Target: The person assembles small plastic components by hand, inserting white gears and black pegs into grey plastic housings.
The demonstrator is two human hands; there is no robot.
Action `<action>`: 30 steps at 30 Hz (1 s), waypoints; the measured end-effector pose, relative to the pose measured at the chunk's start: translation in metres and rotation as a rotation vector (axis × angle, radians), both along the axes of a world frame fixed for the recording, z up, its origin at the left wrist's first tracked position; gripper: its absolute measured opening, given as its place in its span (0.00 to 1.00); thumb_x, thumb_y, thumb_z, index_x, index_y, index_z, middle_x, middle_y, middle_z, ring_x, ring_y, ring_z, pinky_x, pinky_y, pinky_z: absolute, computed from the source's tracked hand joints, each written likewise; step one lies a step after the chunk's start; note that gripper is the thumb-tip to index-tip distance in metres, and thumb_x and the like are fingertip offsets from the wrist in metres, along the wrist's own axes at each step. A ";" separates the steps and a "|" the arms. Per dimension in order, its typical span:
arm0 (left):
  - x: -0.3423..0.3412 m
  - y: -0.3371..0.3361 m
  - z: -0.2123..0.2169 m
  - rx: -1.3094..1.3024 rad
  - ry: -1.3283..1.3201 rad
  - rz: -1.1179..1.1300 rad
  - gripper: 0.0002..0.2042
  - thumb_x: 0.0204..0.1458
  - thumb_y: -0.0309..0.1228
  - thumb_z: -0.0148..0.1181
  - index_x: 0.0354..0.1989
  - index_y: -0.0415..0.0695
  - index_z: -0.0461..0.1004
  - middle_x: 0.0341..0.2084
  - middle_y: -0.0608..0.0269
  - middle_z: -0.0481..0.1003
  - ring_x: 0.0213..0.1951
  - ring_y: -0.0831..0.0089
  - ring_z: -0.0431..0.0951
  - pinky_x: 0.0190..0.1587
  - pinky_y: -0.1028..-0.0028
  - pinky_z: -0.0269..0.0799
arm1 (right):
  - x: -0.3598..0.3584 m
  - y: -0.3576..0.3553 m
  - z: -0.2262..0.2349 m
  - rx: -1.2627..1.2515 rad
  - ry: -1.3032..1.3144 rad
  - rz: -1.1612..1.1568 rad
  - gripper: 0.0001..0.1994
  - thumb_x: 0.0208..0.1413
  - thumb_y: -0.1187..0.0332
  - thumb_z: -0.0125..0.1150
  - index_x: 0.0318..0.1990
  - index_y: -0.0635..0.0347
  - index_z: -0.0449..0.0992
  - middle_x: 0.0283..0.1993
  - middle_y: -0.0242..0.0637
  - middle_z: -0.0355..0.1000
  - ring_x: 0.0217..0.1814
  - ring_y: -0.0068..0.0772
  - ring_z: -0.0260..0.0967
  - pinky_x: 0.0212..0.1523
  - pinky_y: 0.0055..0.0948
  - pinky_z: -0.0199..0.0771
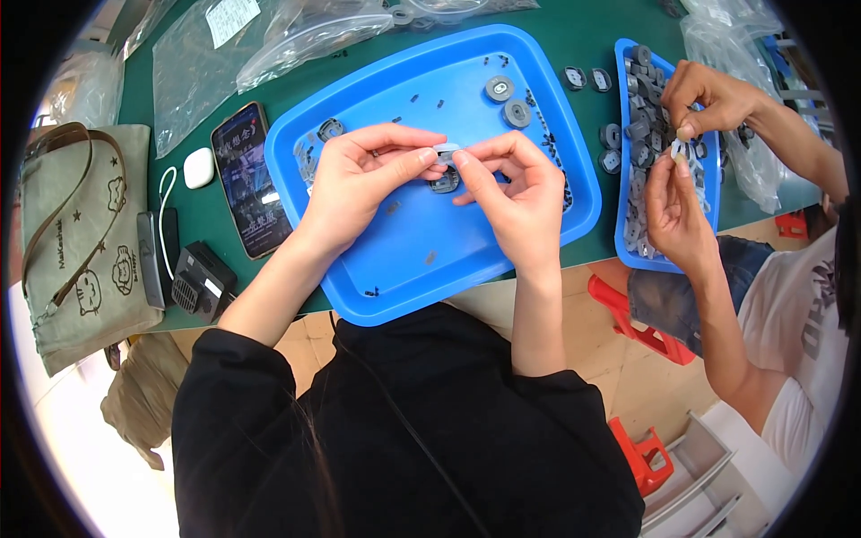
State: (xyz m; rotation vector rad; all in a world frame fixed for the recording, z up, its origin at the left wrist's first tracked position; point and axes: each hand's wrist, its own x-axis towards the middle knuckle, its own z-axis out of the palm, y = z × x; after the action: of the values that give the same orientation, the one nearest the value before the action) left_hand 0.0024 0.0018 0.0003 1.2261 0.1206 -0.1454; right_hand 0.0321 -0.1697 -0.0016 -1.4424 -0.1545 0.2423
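Note:
Above the large blue tray (pixel 421 285), my left hand (pixel 372 175) and my right hand (pixel 509 193) meet with thumbs and fingertips pinched. Between them is a small pale, translucent plastic piece (pixel 446 148), gripped from both sides. Just under the fingertips is a dark grey part (pixel 444 182); whether it touches my fingers I cannot tell. Two round grey parts (pixel 499 88) lie at the tray's far right, and a dark-rimmed part (pixel 331 129) sits beyond my left hand. Tiny black pieces (pixel 543 125) are scattered along the right side.
At right, a co-worker's hands (pixel 695 161) hold a small pale piece over a narrower blue tray (pixel 621 229) of grey parts. A phone (pixel 249 179), white case (pixel 199 168), small black device (pixel 203 280) and cloth bag (pixel 85 242) are at left. Plastic bags (pixel 305 49) lie behind.

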 end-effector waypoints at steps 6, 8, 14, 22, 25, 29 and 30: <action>0.000 -0.001 0.000 -0.041 -0.012 -0.014 0.11 0.52 0.20 0.58 0.44 0.32 0.73 0.37 0.53 0.77 0.39 0.72 0.79 0.46 0.75 0.75 | -0.002 0.006 -0.002 -0.104 -0.094 0.046 0.05 0.55 0.74 0.59 0.36 0.64 0.72 0.29 0.34 0.76 0.30 0.16 0.73 0.25 0.16 0.70; -0.001 -0.001 0.002 -0.010 -0.002 -0.003 0.11 0.52 0.20 0.58 0.44 0.31 0.73 0.37 0.52 0.77 0.39 0.72 0.79 0.46 0.75 0.76 | -0.002 0.007 -0.002 -0.100 -0.101 0.056 0.04 0.55 0.73 0.58 0.35 0.64 0.71 0.28 0.34 0.76 0.30 0.16 0.73 0.25 0.16 0.70; -0.002 -0.001 0.003 -0.016 0.028 -0.003 0.10 0.52 0.20 0.58 0.43 0.32 0.73 0.35 0.53 0.77 0.38 0.72 0.79 0.44 0.75 0.76 | -0.002 0.003 -0.003 -0.045 -0.089 0.127 0.04 0.57 0.74 0.56 0.34 0.65 0.70 0.29 0.35 0.76 0.30 0.18 0.73 0.26 0.17 0.71; -0.003 0.000 0.001 0.036 0.003 0.002 0.09 0.52 0.21 0.58 0.42 0.34 0.74 0.33 0.57 0.77 0.36 0.75 0.78 0.42 0.78 0.75 | -0.001 0.000 -0.001 0.000 -0.082 0.197 0.04 0.58 0.74 0.53 0.34 0.66 0.70 0.29 0.34 0.74 0.30 0.20 0.72 0.29 0.21 0.75; -0.004 0.001 0.001 0.039 0.004 -0.005 0.08 0.51 0.21 0.58 0.39 0.34 0.74 0.32 0.59 0.76 0.35 0.77 0.77 0.41 0.78 0.75 | -0.002 0.000 -0.001 0.041 -0.055 0.206 0.03 0.57 0.74 0.54 0.33 0.66 0.70 0.28 0.33 0.74 0.29 0.19 0.71 0.28 0.19 0.73; -0.004 0.001 0.000 0.032 0.015 -0.007 0.06 0.50 0.19 0.58 0.37 0.35 0.74 0.33 0.59 0.76 0.35 0.78 0.77 0.41 0.79 0.74 | -0.004 0.001 0.000 -0.080 -0.078 0.177 0.04 0.54 0.75 0.56 0.30 0.65 0.69 0.24 0.32 0.72 0.25 0.16 0.69 0.24 0.17 0.68; -0.004 0.001 0.001 0.032 0.016 -0.007 0.06 0.50 0.19 0.58 0.37 0.35 0.74 0.33 0.59 0.76 0.35 0.78 0.77 0.41 0.79 0.74 | -0.004 0.001 0.000 -0.095 -0.092 0.155 0.04 0.54 0.76 0.57 0.29 0.65 0.69 0.23 0.31 0.72 0.23 0.16 0.68 0.23 0.16 0.67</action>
State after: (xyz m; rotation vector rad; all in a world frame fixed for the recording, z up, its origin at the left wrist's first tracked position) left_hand -0.0018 0.0031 0.0009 1.2571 0.1329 -0.1597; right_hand 0.0283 -0.1683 -0.0020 -1.5388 -0.3340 0.3139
